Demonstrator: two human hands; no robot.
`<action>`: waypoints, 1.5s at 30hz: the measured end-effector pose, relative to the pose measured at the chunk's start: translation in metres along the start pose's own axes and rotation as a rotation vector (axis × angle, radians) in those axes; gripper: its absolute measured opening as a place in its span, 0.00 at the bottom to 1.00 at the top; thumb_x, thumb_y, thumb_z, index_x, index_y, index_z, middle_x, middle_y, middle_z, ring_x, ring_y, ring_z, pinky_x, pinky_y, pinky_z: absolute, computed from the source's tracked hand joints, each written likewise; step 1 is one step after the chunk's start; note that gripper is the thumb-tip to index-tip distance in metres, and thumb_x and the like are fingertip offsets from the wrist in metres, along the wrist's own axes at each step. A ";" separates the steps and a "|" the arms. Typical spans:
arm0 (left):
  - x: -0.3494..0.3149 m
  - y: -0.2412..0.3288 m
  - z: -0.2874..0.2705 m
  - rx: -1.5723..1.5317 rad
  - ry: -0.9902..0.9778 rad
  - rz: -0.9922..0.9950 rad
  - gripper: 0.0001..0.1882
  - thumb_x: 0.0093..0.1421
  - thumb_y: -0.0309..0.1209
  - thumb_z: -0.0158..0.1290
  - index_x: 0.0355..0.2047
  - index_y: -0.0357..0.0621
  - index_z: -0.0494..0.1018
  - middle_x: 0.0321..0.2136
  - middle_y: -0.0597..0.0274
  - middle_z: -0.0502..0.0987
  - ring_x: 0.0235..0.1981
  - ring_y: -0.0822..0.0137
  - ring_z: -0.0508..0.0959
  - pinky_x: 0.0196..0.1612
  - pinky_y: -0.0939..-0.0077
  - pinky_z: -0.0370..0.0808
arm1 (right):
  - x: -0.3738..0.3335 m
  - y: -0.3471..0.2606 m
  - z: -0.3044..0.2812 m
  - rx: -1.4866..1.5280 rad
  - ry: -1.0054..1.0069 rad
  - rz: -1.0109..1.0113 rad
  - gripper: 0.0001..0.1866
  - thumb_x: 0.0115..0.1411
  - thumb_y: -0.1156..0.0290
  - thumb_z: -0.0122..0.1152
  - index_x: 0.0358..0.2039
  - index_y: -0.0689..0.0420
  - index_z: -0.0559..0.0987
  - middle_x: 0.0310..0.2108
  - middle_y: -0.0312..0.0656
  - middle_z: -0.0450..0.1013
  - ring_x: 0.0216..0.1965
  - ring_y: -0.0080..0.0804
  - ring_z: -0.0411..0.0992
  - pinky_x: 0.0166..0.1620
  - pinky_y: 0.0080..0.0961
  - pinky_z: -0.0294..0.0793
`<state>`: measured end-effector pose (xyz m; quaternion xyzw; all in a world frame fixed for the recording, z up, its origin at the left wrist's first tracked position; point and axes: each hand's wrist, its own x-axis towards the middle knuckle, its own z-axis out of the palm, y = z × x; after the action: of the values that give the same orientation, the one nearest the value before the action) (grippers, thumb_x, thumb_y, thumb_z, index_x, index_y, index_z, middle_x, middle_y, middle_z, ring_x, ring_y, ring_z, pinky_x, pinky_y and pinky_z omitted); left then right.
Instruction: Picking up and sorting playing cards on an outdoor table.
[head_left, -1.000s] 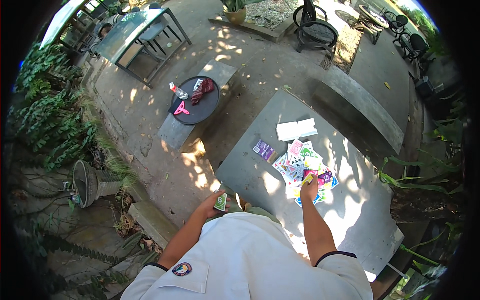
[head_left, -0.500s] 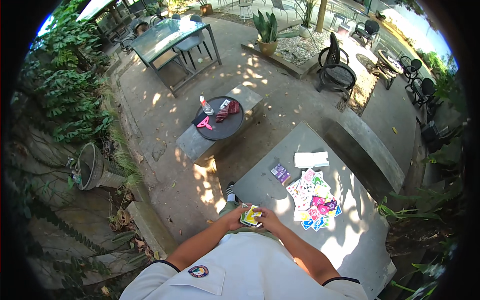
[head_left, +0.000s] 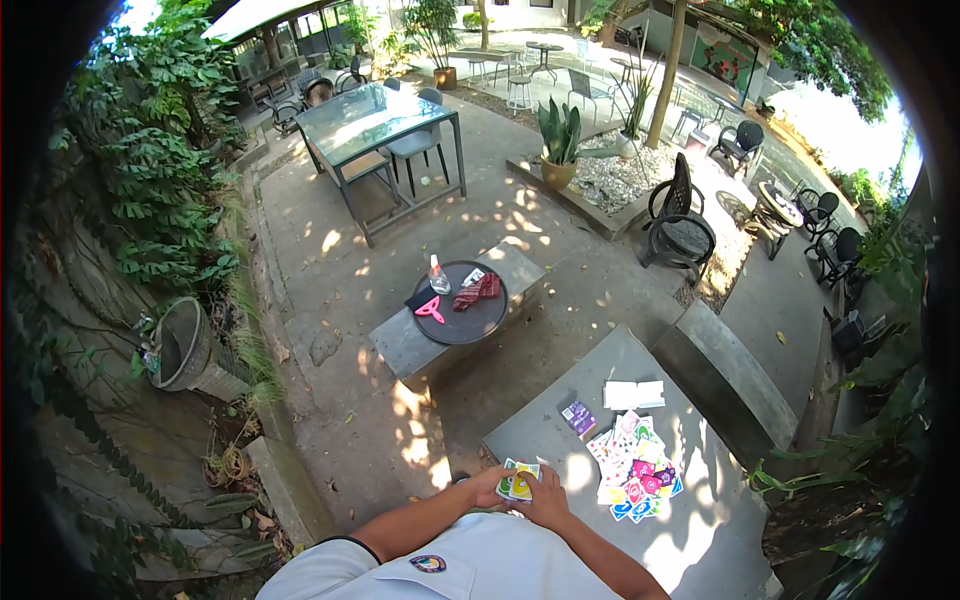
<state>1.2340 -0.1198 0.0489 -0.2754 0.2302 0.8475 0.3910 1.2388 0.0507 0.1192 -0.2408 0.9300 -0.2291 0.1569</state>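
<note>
In front of my body, my left hand (head_left: 488, 488) is closed around a small stack of playing cards (head_left: 518, 480), with green and yellow faces showing. My right hand (head_left: 546, 502) grips the same stack from the other side, its fingers over the yellow card. To the right, a loose, overlapping pile of colourful cards (head_left: 632, 462) lies face up on the grey table (head_left: 545, 425). Beside that pile are a purple card box (head_left: 578, 417) and an open white booklet or flap (head_left: 634, 394).
A concrete bench (head_left: 400, 345) ahead carries a round dark tray (head_left: 455, 332) with a clear bottle (head_left: 438, 276), a pink-handled tool (head_left: 430, 309) and a red patterned cloth (head_left: 476, 291). Another curved bench (head_left: 730, 375) stands right of the table. Farther off is a glass-topped table (head_left: 375, 118).
My view has tilted up, so the table, tray and benches sit lower in the picture. Both hands still hold the stack; the right fingers have shifted slightly over the top card.
</note>
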 end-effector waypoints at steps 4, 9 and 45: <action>-0.009 0.018 0.002 0.004 -0.104 0.030 0.18 0.67 0.37 0.37 0.57 0.59 0.60 0.53 0.58 0.67 0.51 0.57 0.71 0.53 0.61 0.70 | 0.013 -0.017 0.001 -0.063 0.029 0.030 0.37 0.44 0.47 0.67 0.53 0.47 0.68 0.58 0.63 0.51 0.59 0.62 0.52 0.55 0.48 0.61; -0.020 0.030 -0.009 -0.065 -0.161 -0.056 0.20 0.66 0.43 0.40 0.57 0.60 0.60 0.51 0.60 0.69 0.50 0.61 0.72 0.53 0.62 0.70 | 0.028 -0.031 0.012 0.131 0.007 -0.022 0.35 0.44 0.53 0.68 0.51 0.55 0.69 0.56 0.61 0.57 0.58 0.57 0.57 0.56 0.45 0.61; -0.015 -0.095 -0.002 0.052 0.212 -0.116 0.19 0.64 0.52 0.38 0.46 0.57 0.66 0.42 0.57 0.72 0.39 0.54 0.76 0.38 0.55 0.74 | -0.152 0.208 0.065 0.161 -0.059 0.783 0.37 0.46 0.50 0.65 0.52 0.55 0.65 0.51 0.51 0.61 0.53 0.51 0.62 0.53 0.44 0.66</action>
<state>1.3174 -0.0733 0.0400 -0.3660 0.2757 0.7835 0.4197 1.3135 0.2688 -0.0126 0.1383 0.9256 -0.2169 0.2775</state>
